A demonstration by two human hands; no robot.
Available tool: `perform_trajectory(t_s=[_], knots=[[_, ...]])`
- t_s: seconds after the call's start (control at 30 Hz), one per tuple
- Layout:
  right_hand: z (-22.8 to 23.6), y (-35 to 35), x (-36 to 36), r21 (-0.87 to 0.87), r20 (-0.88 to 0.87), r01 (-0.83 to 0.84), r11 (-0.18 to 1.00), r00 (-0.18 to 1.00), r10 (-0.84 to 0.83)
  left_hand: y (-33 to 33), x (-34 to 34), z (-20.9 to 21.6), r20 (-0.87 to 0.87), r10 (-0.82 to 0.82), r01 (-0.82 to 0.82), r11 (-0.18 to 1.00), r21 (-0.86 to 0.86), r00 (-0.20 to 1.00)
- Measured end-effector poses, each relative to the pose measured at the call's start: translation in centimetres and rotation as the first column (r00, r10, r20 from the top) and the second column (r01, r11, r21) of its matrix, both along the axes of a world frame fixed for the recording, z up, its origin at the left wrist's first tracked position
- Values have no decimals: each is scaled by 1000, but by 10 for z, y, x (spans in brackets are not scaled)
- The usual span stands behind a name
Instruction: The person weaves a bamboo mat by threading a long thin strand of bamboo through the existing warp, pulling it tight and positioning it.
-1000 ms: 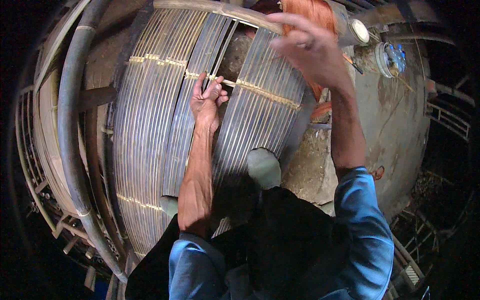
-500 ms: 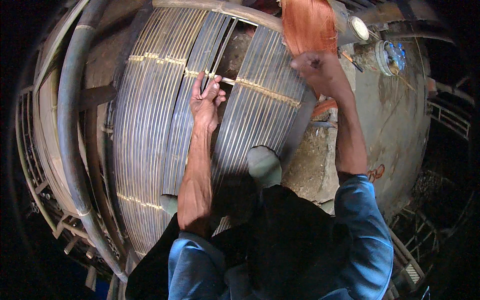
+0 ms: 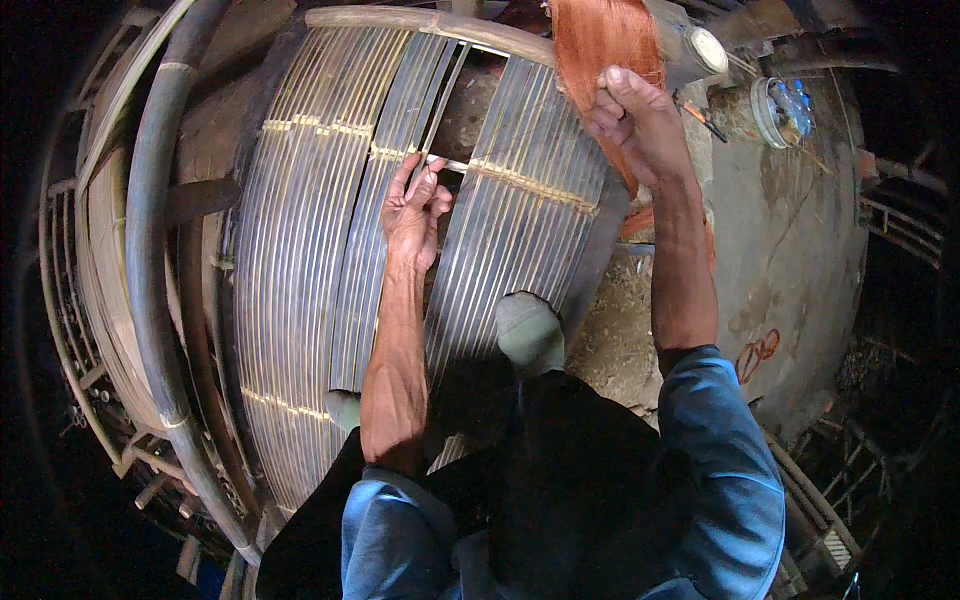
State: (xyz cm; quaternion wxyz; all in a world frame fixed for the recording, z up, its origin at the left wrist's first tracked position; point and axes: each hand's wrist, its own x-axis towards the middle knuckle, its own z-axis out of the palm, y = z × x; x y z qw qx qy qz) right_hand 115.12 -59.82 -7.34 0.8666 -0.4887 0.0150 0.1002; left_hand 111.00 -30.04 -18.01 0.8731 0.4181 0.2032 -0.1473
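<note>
A panel of long dark slats (image 3: 290, 250) tied by pale cross bindings lies below me, with a gap right of its middle. My left hand (image 3: 412, 225) is at the gap's left side, thumb and fingertips closed at a narrow slat (image 3: 447, 95) where it meets a pale crosspiece (image 3: 456, 165). Up and to the right, my right hand (image 3: 637, 125) is raised with its fingers pinched together. Whatever it pinches, if anything, is too fine to see. Behind that hand hangs a bundle of orange-red fibres (image 3: 605, 45).
A bamboo pole (image 3: 440, 22) runs along the panel's far edge; a thick pole (image 3: 150, 200) stands at left. A bucket (image 3: 768, 112) with blue-capped plastic bottles and an orange-and-black tool (image 3: 703, 120) are at far right. My grey-green socked foot (image 3: 530, 333) is on the panel's near part.
My right hand has turned and lifted away from the fibre bundle's lower part, its pinched fingers now pointing up. My left hand stays at the same crossing.
</note>
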Motion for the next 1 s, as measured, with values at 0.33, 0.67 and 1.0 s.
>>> perform_trajectory(t_s=[0.33, 0.67, 1.0], knots=[[24, -12, -6, -913, 107, 23, 407, 977, 184, 3, -2, 0, -36, 11, -12, 1000, -25, 999], [111, -10, -26, -572, 145, -167, 803, 943, 300, -17, 21, 52, 256, -61, 67, 998, -16, 965], [154, 37, -39, -569, 205, -317, 759, 839, 504, -40, 18, 128, 360, -507, 162, 725, 669, 783]])
